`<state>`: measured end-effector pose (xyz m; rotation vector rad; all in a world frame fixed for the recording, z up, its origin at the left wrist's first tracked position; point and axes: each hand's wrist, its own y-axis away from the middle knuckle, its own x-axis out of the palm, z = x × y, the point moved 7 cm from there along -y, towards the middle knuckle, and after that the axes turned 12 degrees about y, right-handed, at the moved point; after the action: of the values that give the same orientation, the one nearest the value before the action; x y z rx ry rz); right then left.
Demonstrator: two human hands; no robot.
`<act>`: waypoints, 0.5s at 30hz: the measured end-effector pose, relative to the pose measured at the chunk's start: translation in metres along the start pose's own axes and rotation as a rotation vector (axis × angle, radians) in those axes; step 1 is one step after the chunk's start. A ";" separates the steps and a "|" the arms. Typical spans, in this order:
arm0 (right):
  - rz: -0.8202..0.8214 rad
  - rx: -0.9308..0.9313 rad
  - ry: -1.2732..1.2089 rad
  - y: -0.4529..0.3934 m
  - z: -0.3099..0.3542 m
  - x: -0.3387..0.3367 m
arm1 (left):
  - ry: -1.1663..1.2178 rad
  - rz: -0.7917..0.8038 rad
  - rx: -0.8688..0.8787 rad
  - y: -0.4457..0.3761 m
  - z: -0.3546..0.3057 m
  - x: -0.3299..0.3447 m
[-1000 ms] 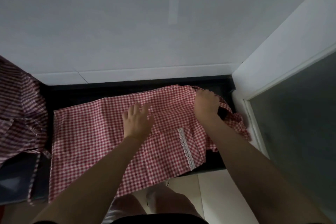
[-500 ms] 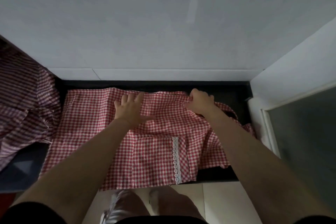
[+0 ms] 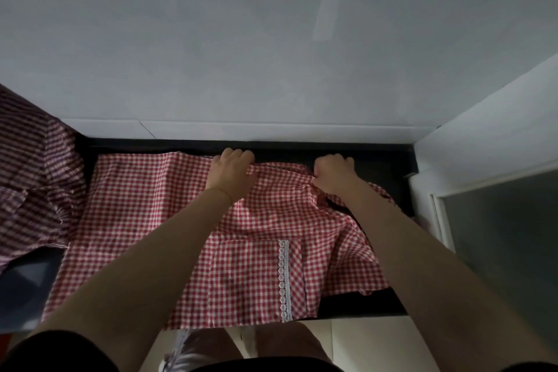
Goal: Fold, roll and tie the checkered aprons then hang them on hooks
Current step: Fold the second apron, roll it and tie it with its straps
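1. At the far left a second checkered apron [image 3: 33,187] lies bunched in a dim heap, spilling onto the left end of the black counter [image 3: 389,306].
2. A red-and-white checkered apron [image 3: 145,226] is spread flat across the counter, its near edge hanging just over the front; its far edge runs close to the white wall [image 3: 271,39].
3. The left hand [image 3: 231,174] reaches to that far edge near the middle, fingers curled over the cloth and gripping it.
4. A pocket with a white lace trim [image 3: 285,278] sits on the near part of the apron, between the two forearms.
5. The right hand [image 3: 333,174] is clenched on the far edge further right, pinching a bunched fold; the cloth around it is rumpled.
6. A frosted glass door [image 3: 507,244] stands at the right.
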<state>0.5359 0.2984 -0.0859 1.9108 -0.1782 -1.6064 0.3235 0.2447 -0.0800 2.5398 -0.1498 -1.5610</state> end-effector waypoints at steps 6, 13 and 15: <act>-0.147 -0.069 -0.288 0.008 -0.010 -0.026 | 0.103 0.048 0.133 -0.006 -0.029 0.009; -0.263 -0.113 -0.404 0.001 0.008 -0.021 | 0.111 0.030 0.012 -0.010 -0.026 0.007; -0.242 -0.135 -0.415 -0.001 0.015 -0.014 | 0.085 0.024 -0.009 -0.011 -0.023 0.005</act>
<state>0.5183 0.3005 -0.0751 1.5244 -0.0068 -2.1106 0.3460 0.2565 -0.0760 2.5824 -0.1614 -1.4395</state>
